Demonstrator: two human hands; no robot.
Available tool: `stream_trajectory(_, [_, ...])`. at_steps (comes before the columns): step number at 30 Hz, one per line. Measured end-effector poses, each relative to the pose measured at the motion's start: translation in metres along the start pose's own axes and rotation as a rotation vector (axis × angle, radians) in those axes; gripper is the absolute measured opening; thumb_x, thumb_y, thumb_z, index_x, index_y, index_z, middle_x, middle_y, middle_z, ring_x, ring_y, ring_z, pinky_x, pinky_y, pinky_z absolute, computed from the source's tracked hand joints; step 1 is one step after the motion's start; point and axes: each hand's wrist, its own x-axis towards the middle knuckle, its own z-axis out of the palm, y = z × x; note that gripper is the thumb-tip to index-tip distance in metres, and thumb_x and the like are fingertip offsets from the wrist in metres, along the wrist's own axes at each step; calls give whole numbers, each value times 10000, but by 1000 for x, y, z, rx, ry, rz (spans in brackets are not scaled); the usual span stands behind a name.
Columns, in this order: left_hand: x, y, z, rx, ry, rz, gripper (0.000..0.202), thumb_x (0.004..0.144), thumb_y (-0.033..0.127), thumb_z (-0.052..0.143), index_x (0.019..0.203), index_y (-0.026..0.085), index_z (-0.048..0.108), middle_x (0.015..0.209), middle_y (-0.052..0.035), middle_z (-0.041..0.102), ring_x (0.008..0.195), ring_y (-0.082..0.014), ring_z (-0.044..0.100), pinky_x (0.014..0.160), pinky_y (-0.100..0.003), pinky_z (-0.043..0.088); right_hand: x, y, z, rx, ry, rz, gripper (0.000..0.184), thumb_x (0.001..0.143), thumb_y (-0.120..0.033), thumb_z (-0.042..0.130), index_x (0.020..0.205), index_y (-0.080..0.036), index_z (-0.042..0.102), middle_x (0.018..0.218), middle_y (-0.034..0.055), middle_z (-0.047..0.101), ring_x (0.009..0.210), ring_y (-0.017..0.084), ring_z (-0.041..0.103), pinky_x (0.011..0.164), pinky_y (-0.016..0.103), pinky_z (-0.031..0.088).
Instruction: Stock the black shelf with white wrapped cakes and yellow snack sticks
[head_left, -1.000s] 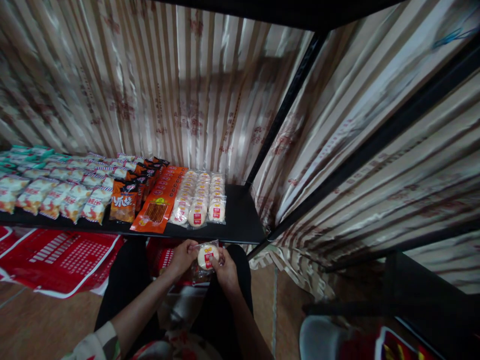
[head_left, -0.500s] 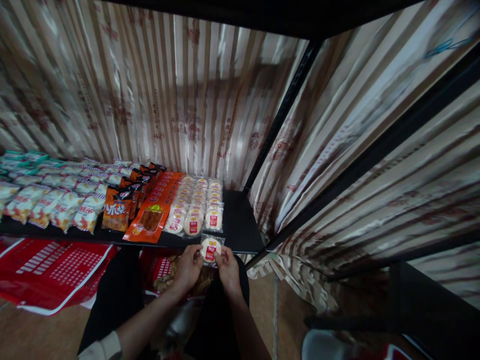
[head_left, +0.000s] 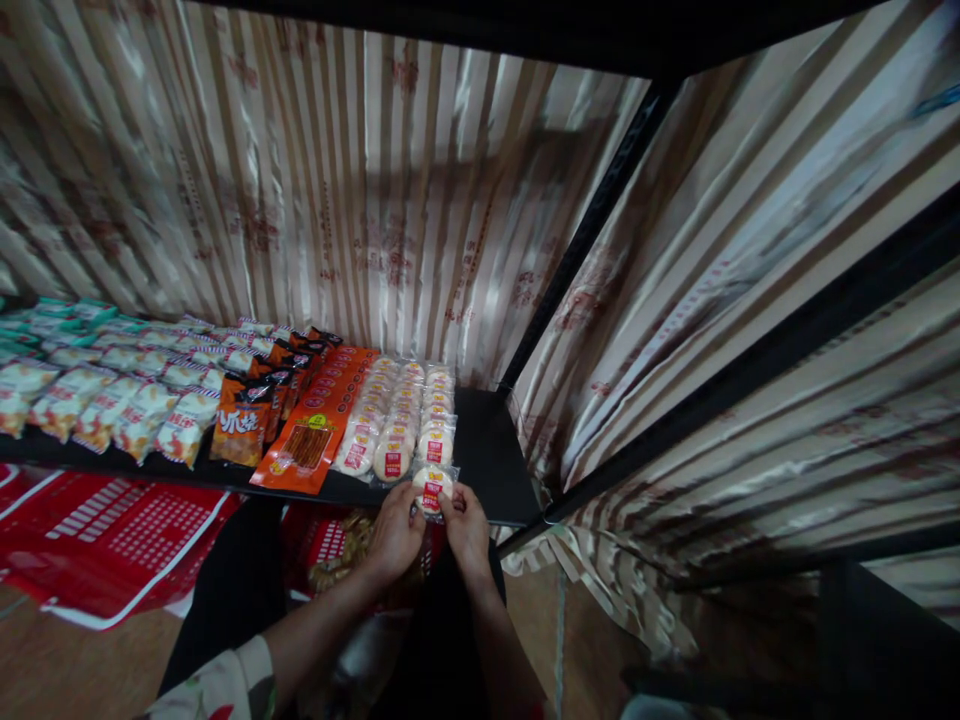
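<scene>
I hold one small round cake packet [head_left: 433, 489] with both of my hands. My left hand [head_left: 397, 530] pinches its left edge with the fingers curled in and closed on the clear wrap. My right hand [head_left: 466, 528] pinches its right edge the same way, thumb on top. The cake is pale and round, with a red label in the middle. It sits right at the front edge of the black shelf [head_left: 487, 470], touching the end of the right row of cakes.

On the shelf there are three rows of round cakes [head_left: 397, 415], all in clear wraps with red labels, lying side by side and running back toward the curtain. Just to the left of them lies a long orange packet [head_left: 311, 430]. Next to that stand dark orange snack bags [head_left: 244, 430] in a row. Farther left are many pale snack bags [head_left: 112, 400] in rows, and green packets [head_left: 60, 312] at the far back.

Below the shelf, near my left wrist, is a red bag [head_left: 334, 545] that is open, and I can see brownish snacks inside it. A big red sheet [head_left: 112, 525] lies on the floor to the left. A striped shiny curtain [head_left: 337, 200] hangs behind the shelf.
</scene>
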Motion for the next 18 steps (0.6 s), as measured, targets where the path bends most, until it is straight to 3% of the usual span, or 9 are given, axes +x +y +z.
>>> stream_trajectory(5, [12,2,4,44,2,-40,382,741,81,491,1096,152,612,1269,-115,554,1219,-229,472,1074,-398,326,11,-2,1,-259,46,-87,267,722,-380,553,893,-200,650,766,30,646,702,185,595,687,286,453])
stream_trajectory(12, [25,8,8,235,-48,-26,402,780,76,461,1167,79,572,1315,-159,510,1252,-229,445,1086,-359,326,27,-3,5,-340,13,-75,303,757,-363,498,945,-171,638,798,38,655,695,169,597,668,259,456])
stream_trajectory(18, [28,2,15,301,-68,-1,426,786,108,442,1198,100,549,1360,-147,466,1273,-247,419,1085,-403,336,35,-3,7,-401,25,-87,305,772,-347,493,956,-155,643,829,62,658,728,181,612,680,265,460])
